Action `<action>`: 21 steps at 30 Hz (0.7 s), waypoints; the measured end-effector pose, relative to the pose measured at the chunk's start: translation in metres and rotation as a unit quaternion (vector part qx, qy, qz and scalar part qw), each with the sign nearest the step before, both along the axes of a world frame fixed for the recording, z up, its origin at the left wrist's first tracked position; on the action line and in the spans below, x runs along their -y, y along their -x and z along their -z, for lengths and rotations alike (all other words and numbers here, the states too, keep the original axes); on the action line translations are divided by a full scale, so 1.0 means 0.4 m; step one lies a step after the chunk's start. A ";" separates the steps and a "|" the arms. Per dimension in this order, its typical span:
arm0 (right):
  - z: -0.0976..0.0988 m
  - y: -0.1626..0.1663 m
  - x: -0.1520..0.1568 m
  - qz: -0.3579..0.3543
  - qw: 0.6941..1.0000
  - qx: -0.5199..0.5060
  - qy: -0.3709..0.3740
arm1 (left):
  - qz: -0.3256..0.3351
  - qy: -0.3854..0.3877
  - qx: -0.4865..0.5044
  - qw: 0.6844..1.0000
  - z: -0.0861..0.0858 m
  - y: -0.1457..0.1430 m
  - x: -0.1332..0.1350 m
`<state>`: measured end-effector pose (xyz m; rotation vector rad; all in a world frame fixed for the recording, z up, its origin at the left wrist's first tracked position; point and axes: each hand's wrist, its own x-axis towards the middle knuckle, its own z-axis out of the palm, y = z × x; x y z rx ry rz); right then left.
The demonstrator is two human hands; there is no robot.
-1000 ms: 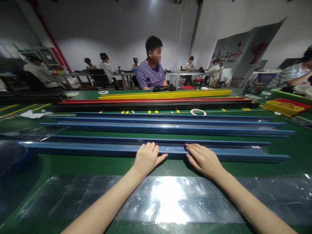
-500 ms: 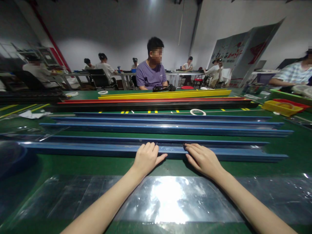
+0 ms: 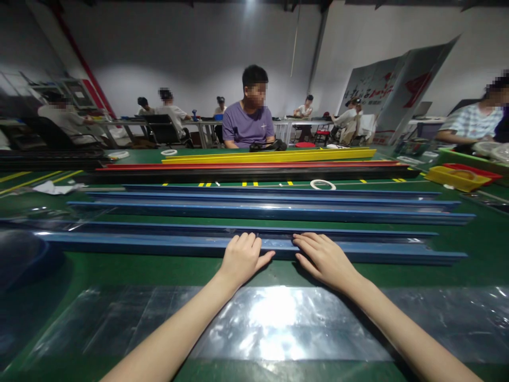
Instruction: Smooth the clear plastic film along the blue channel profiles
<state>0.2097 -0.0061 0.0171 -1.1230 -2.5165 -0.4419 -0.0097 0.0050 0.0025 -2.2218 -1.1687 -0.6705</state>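
Observation:
A long blue channel strip [image 3: 139, 242] lies across the green table in front of me. My left hand [image 3: 242, 257] has its fingers bent over the strip's near wall into the groove, thumb along the near side. To its right, my right hand [image 3: 324, 257] lies on the same strip, fingers stretched into the groove and thumb apart at the near edge. Both sets of fingertips are partly hidden. Between the hands, something clear and shiny shows in the groove. A wide sheet of clear plastic film [image 3: 131, 313] lies under my forearms.
More blue channel strips [image 3: 278, 212] lie behind, then a red and black strip [image 3: 238, 172] and a yellow one [image 3: 278, 155]. A white ring [image 3: 323, 184] and a yellow tray [image 3: 449, 178] are farther back. A person in purple [image 3: 248, 124] sits opposite.
My right hand has shifted slightly left along the blue channel strip, nearer to my left hand. The left hand stays at about the same place on it.

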 end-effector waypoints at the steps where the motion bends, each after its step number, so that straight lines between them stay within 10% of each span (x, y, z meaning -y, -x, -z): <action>1: 0.000 0.001 -0.001 0.000 1.000 0.002 0.002 | 0.000 0.001 0.002 1.000 0.000 0.000 0.000; 21: -0.031 0.070 -0.013 -0.022 0.998 0.031 0.048 | 0.006 0.015 0.013 1.000 0.003 -0.004 -0.001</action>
